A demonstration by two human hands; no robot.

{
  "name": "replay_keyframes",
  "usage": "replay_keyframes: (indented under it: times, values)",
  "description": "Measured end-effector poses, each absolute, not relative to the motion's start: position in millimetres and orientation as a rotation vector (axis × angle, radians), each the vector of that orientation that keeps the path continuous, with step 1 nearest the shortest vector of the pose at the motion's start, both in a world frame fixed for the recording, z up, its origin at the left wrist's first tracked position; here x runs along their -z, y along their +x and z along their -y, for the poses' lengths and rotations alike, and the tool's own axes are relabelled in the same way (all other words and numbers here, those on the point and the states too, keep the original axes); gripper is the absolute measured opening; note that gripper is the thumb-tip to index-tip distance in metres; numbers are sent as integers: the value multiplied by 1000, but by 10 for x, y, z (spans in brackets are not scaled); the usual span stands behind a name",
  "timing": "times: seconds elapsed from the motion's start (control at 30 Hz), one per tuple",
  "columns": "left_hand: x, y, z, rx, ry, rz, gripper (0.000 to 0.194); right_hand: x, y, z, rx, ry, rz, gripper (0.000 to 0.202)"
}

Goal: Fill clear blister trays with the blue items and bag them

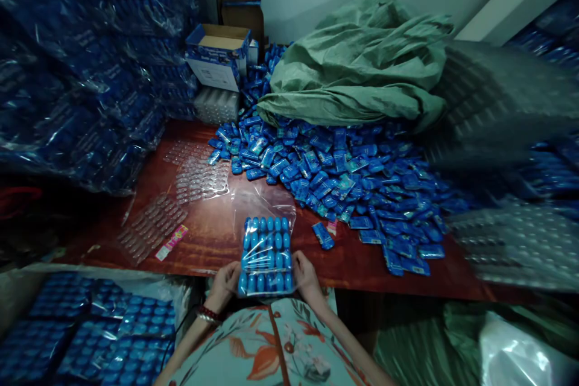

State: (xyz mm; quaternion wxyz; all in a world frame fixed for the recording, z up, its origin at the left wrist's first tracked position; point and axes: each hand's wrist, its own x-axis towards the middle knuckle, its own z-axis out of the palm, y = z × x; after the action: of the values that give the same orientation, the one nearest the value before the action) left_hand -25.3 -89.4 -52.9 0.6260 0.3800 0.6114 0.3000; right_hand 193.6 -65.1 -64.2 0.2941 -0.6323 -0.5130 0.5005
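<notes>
A clear plastic bag [266,256] with rows of shiny blue capsule-shaped pieces lies at the front edge of the reddish-brown table [205,223]. My left hand [227,282] grips the bag's lower left side, its fingers bent against the plastic. At the lower right side, my right hand [305,274] holds the bag with curled fingers. The bag's upper end, without pieces in it, reaches away from me over the tabletop. One small blue packet [322,235] lies just right of the bag.
A heap of blue packets [335,163] spreads behind, partly under a green sack [362,72]. Clear trays [201,178] and a pink label [172,242] lie left. Wrapped blue stacks [81,72] and an open box [219,51] stand behind. Filled packs [113,332] sit below left.
</notes>
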Motion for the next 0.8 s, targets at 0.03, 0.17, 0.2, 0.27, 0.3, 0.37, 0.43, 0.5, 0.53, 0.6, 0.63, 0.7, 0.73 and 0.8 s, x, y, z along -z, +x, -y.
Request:
replay_keyframes:
  times: [0.03, 0.17, 0.2, 0.27, 0.3, 0.37, 0.43, 0.5, 0.53, 0.6, 0.63, 0.7, 0.73, 0.8]
  values:
    - [507, -289, 932, -653, 942, -1407, 55, 628, 1979, 674, -1341, -1686, 1386, 36]
    - [391, -400, 1079, -372, 1393, -1489, 35, 518, 2149, 789, -1444, -1679, 1604, 31]
    - [353, -415, 1100, -282, 1506, -1518, 32, 473, 2172, 814, -1448, -1691, 1704, 29]
    - [255, -426, 1108, -130, 1687, -1574, 28, 364, 2186, 840, -1371, -1755, 1896, 27]
    - [192, -425, 1090, -83, 1750, -1593, 28, 301, 2179, 834, -1290, -1799, 1963, 27]
    - [40, -414, 1010, -51, 1857, -1610, 30, 162, 2151, 771, -1086, -1853, 2054, 27]
    - [-138, -403, 871, -59, 1959, -1648, 32, 4, 2123, 641, -856, -1827, 2091, 26]
    - [-328, -401, 684, -99, 2065, -1733, 36, -175, 2106, 459, -664, -1745, 2090, 28]
    - [-424, -404, 576, -127, 2114, -1776, 38, -271, 2099, 354, -592, -1702, 2077, 30]
    - [-609, -411, 340, -199, 2189, -1838, 41, -463, 2084, 132, -486, -1654, 2022, 32]
    - [-695, -413, 218, -241, 2215, -1863, 42, -552, 2072, 18, -447, -1639, 1980, 32]
    - [-849, -407, -17, -326, 2234, -1922, 44, -700, 2039, -206, -405, -1580, 1861, 30]
    - [-913, -398, -122, -369, 2232, -1949, 45, -754, 2019, -313, -422, -1519, 1800, 28]
    - [-1012, -371, -289, -449, 2221, -1988, 46, -818, 1976, -504, -544, -1351, 1672, 27]
